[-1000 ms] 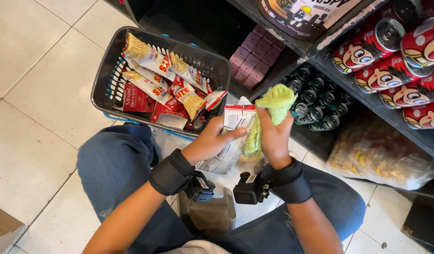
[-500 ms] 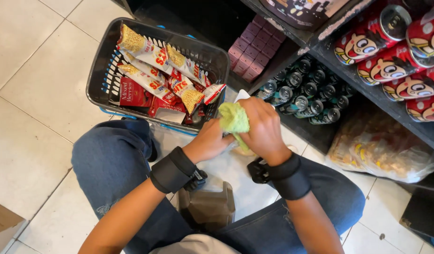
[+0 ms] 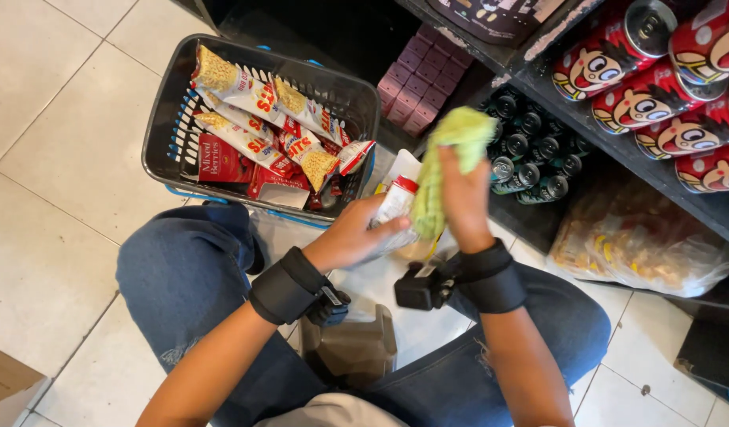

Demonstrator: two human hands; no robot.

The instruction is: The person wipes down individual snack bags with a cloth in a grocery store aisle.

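A left hand (image 3: pixel 350 237) grips a white plastic snack packet with a red band (image 3: pixel 396 207), its long axis angled up toward the dark shelf (image 3: pixel 491 47). The right hand (image 3: pixel 462 202) clutches a crumpled lime-green cloth (image 3: pixel 447 158) against the packet, just right of the dark plastic basket (image 3: pixel 171 103). The cloth and fingers hide much of the packet.

Right hand (image 3: pixel 463 198) lifted green cloth (image 3: pixel 447 158) up, white snack packet (image 3: pixel 396 207) uncovered again
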